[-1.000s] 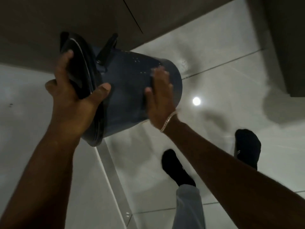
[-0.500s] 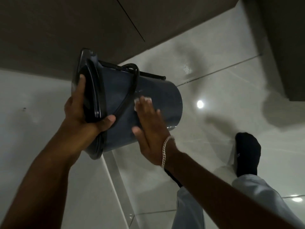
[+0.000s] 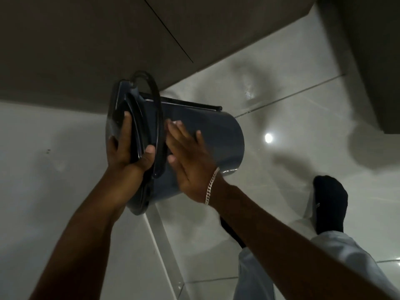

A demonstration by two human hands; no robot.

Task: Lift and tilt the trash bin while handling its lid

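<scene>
A dark blue-grey plastic bucket [image 3: 212, 135] is held on its side in the air above a glossy tiled floor, mouth to the left, base to the right. My left hand [image 3: 127, 152] grips its black rim, fingers inside the mouth and thumb outside. A black bail handle [image 3: 157, 118] loops over the bucket near the rim. My right hand [image 3: 190, 161] lies flat against the bucket's side with straight fingers; a silver chain bracelet is on that wrist.
Brown cabinet fronts [image 3: 86, 40] fill the top and a dark panel [image 3: 372, 61] stands at the right. A metal floor strip [image 3: 166, 247] runs below the bucket. My feet in black socks [image 3: 329, 200] stand on the white tiles at lower right.
The bucket has rotated in my hands, so its bail handle now loops near the rim. My right hand slid along the side towards the rim. My right leg stepped forward.
</scene>
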